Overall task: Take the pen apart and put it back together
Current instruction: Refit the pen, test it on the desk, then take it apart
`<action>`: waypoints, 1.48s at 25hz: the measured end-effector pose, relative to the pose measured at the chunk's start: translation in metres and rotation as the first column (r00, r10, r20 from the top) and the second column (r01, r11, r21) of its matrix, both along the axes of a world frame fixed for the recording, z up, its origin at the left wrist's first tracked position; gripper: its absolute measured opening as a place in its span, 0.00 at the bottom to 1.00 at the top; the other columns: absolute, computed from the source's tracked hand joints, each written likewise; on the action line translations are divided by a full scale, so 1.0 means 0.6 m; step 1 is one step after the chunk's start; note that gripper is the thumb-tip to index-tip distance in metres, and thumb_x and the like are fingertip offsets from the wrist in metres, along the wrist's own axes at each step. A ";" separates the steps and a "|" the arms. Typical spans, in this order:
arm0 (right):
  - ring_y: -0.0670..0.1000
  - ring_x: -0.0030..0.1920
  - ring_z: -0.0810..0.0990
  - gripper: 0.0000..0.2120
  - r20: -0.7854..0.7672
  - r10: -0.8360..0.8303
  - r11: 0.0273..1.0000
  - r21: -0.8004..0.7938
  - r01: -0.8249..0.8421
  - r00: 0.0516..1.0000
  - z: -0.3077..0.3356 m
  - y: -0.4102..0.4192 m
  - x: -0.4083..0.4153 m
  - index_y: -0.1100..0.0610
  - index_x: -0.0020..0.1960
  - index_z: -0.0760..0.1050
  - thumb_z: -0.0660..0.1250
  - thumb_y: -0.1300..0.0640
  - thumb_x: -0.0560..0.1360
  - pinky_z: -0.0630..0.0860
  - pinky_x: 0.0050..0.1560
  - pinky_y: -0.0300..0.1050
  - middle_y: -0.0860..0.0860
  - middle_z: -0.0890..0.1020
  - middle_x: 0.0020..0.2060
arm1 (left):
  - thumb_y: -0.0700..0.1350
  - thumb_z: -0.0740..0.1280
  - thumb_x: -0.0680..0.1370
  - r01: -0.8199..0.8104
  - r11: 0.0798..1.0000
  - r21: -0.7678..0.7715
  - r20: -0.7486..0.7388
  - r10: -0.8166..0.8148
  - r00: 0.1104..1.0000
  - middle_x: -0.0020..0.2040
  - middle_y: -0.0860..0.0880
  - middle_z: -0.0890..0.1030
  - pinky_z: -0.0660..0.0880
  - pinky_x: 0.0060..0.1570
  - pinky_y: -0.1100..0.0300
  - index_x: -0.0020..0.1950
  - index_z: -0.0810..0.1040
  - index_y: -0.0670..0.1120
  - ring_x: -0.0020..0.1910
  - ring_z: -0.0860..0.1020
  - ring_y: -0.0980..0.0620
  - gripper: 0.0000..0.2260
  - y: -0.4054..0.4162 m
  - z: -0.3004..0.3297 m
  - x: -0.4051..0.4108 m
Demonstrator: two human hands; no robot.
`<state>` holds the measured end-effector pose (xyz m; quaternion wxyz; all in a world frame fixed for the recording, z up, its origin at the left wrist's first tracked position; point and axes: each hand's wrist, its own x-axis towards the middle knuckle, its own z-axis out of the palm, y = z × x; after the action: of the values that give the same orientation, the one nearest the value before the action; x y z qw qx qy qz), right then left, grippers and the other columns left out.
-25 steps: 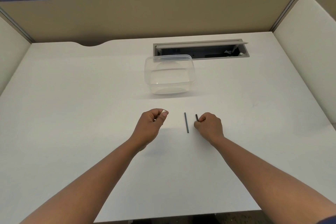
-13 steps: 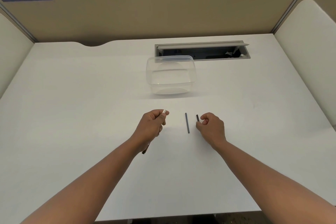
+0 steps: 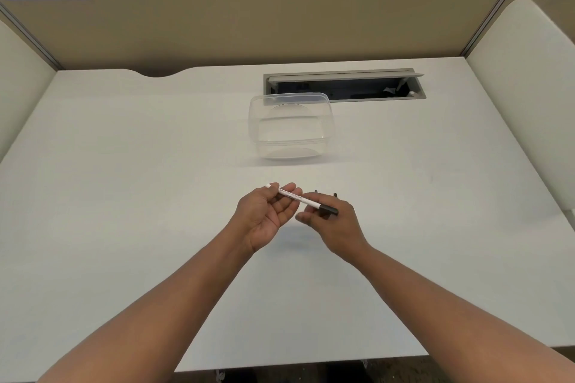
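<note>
The white pen barrel [image 3: 292,197], with red print and a black end piece [image 3: 328,210], is held slanting above the desk. My left hand [image 3: 264,214], palm up, pinches the barrel's white end between its fingertips. My right hand [image 3: 334,224] is closed around the black end from below. Behind my right hand, the tips of two dark pen parts show on the desk: a thin refill [image 3: 316,191] and a short piece [image 3: 335,195]. The rest of each is hidden by the hand.
A clear plastic container [image 3: 291,126] stands on the white desk [image 3: 124,180] beyond my hands. Behind it is an open cable slot [image 3: 342,87]. Beige partition walls close off the back and both sides.
My left hand turned palm up and brought the white barrel into sight. My right hand left the short dark piece on the desk and moved left onto the barrel's black end.
</note>
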<state>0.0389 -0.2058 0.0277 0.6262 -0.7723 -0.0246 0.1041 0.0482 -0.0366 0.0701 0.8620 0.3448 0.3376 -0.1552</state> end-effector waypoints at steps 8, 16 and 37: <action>0.46 0.33 0.77 0.04 -0.300 -0.129 0.925 0.307 0.224 0.945 0.028 0.010 0.019 0.61 0.49 0.83 0.72 0.60 0.77 0.74 0.35 0.34 0.50 0.82 0.36 | 0.38 0.68 0.80 0.190 0.933 0.305 0.133 -0.239 0.962 0.49 0.42 0.84 0.81 0.45 0.58 0.48 0.77 0.43 0.47 0.85 0.46 0.02 0.007 -0.028 -0.021; 0.50 0.39 0.78 0.05 -0.299 -0.072 0.957 0.249 0.150 0.952 0.024 0.014 0.038 0.62 0.51 0.81 0.72 0.63 0.77 0.77 0.43 0.42 0.55 0.81 0.40 | 0.44 0.78 0.72 0.281 0.387 0.878 0.042 -0.648 0.761 0.49 0.48 0.85 0.77 0.49 0.57 0.48 0.81 0.49 0.48 0.81 0.54 0.09 0.036 -0.060 -0.021; 0.56 0.39 0.82 0.04 0.226 0.140 0.918 -0.395 -0.041 0.964 -0.010 0.026 0.056 0.58 0.47 0.77 0.68 0.58 0.79 0.78 0.43 0.50 0.50 0.84 0.38 | 0.52 0.84 0.61 0.487 -0.605 0.630 -0.765 -0.593 0.253 0.82 0.54 0.36 0.63 0.69 0.29 0.80 0.43 0.65 0.79 0.37 0.34 0.61 0.095 -0.090 0.041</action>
<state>0.0727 -0.1901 0.0220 0.4477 -0.8855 -0.1181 0.0377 0.0727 0.0203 0.0159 0.0744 0.9304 0.0065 -0.3589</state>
